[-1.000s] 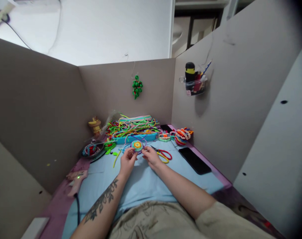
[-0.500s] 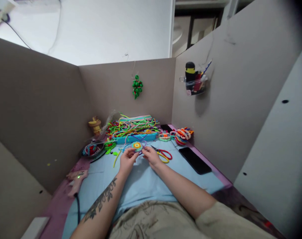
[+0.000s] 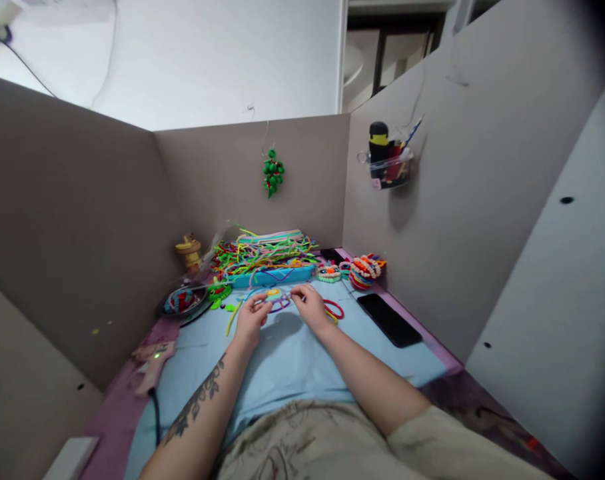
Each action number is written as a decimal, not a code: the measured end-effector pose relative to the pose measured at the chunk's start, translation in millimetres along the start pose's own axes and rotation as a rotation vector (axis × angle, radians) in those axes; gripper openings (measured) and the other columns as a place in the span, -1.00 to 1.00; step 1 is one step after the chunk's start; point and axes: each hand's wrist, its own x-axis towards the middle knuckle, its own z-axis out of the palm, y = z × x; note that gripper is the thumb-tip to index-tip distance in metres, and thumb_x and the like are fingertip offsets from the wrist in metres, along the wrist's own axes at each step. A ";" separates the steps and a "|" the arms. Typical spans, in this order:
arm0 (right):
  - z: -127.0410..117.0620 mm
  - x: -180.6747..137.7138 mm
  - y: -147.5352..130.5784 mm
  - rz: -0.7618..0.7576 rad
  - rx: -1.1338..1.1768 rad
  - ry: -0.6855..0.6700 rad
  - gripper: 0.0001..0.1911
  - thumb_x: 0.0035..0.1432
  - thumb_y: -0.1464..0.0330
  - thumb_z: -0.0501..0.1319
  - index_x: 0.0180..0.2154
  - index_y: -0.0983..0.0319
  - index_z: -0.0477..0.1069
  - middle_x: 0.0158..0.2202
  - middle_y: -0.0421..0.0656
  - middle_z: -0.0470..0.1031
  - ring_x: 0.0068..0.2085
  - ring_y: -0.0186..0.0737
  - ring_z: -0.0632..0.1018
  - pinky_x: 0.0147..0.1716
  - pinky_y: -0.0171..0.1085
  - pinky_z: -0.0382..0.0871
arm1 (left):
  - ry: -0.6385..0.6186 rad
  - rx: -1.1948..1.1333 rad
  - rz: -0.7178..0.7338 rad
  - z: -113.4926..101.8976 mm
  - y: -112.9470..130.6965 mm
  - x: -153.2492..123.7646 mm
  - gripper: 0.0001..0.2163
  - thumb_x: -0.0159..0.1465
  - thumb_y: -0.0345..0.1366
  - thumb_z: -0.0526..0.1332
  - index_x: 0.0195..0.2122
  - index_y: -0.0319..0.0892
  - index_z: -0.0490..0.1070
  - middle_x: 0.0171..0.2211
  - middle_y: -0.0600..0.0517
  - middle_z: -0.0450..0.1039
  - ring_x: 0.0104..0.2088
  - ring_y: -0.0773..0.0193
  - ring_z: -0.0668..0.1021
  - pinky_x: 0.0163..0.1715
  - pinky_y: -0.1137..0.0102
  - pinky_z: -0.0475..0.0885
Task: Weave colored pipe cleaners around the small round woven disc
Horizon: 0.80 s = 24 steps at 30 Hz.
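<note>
Pinched in the left hand (image 3: 251,319) is a colourful round piece (image 3: 274,293); right hand (image 3: 310,307) beside it, grip unclear.

Left grip (image 3: 251,320) holds multicoloured piece (image 3: 274,293); right grip (image 3: 310,308) just beside.

Colourful disc (image 3: 274,293) partly hidden, scissors (image 3: 340,307) partly covered

tattooed left forearm (image 3: 200,403) and right forearm (image 3: 370,367) angled forward, converging, left hand (image 3: 251,317) and right hand (image 3: 310,307) slightly apart, fingers (image 3: 298,291) of both bent into pinches
</note>
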 end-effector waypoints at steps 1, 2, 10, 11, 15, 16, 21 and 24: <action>0.3 -0.6 -0.3 -0.012 -0.011 -0.012 -0.92 -0.02 0.40 0.18 -0.47 0.15 0.46 -0.38 -0.15 0.45 -0.26 -0.12 0.43 -0.18 -0.17 0.28 | -0.002 -0.003 -0.007 -0.4 -0.4 0.4 -0.50 -0.18 -0.12 0.47 -0.25 -0.22 0.38 -0.71 0.27 0.20 -0.74 0.54 0.18 -0.71 0.57 -0.01; 0.5 -1.2 -0.6 -0.022 -0.018 -0.018 -0.91 -0.01 0.41 0.18 -0.48 0.15 0.45 -0.38 -0.14 0.45 -0.25 -0.11 0.43 -0.18 -0.17 0.28 | -0.002 -0.005 -0.014 -0.8 -0.7 0.8 -0.49 -0.18 -0.12 0.47 -0.25 -0.22 0.38 -0.70 0.27 0.20 -0.74 0.55 0.18 -0.70 0.56 -0.01; 2.9 -4.3 -1.4 0.006 0.028 -0.008 -0.91 0.03 0.37 0.14 -0.43 0.16 0.42 -0.38 -0.17 0.44 -0.28 -0.15 0.43 -0.20 -0.20 0.28 | -0.014 0.025 -0.091 -3.2 -2.3 0.7 -0.53 -0.17 -0.17 0.46 -0.25 -0.25 0.40 -0.70 0.25 0.22 -0.73 0.52 0.21 -0.71 0.56 -0.02; 4.4 -4.6 -0.6 0.023 0.045 -0.019 -0.92 0.02 0.37 0.14 -0.43 0.17 0.42 -0.40 -0.18 0.44 -0.31 -0.16 0.43 -0.23 -0.21 0.29 | -0.018 0.026 -0.096 -3.3 -2.5 0.6 -0.53 -0.16 -0.18 0.46 -0.25 -0.25 0.40 -0.70 0.25 0.22 -0.73 0.52 0.21 -0.71 0.57 -0.02; 12.2 -5.5 4.5 0.092 0.113 -0.074 -0.91 -0.03 0.33 0.17 -0.45 0.18 0.44 -0.49 -0.22 0.43 -0.42 -0.22 0.42 -0.35 -0.25 0.30 | -0.032 0.026 -0.095 -2.9 -3.9 1.2 -0.53 -0.15 -0.18 0.45 -0.23 -0.25 0.39 -0.69 0.25 0.23 -0.73 0.53 0.20 -0.70 0.57 -0.01; 14.1 -5.9 5.9 0.108 0.129 -0.082 -0.90 -0.04 0.32 0.19 -0.45 0.18 0.44 -0.51 -0.23 0.43 -0.44 -0.23 0.42 -0.37 -0.26 0.30 | -0.033 0.027 -0.090 -2.8 -4.5 1.5 -0.53 -0.15 -0.18 0.45 -0.23 -0.24 0.39 -0.69 0.25 0.23 -0.73 0.53 0.20 -0.70 0.57 0.00; 20.8 -9.2 11.4 0.157 0.173 -0.081 -0.88 -0.10 0.30 0.24 -0.45 0.19 0.47 -0.51 -0.22 0.45 -0.41 -0.22 0.43 -0.35 -0.25 0.31 | -0.012 0.041 -0.053 -1.7 -7.6 2.3 -0.56 -0.17 -0.19 0.46 -0.27 -0.22 0.41 -0.66 0.21 0.30 -0.71 0.51 0.25 -0.69 0.56 0.06; 21.9 -10.5 13.5 0.161 0.163 -0.041 -0.90 -0.12 0.31 0.26 -0.46 0.18 0.48 -0.44 -0.20 0.47 -0.31 -0.17 0.45 -0.20 -0.20 0.32 | 0.015 0.058 -0.023 -0.3 -8.5 1.9 -0.58 -0.17 -0.18 0.45 -0.29 -0.21 0.42 -0.65 0.18 0.35 -0.70 0.49 0.28 -0.68 0.55 0.10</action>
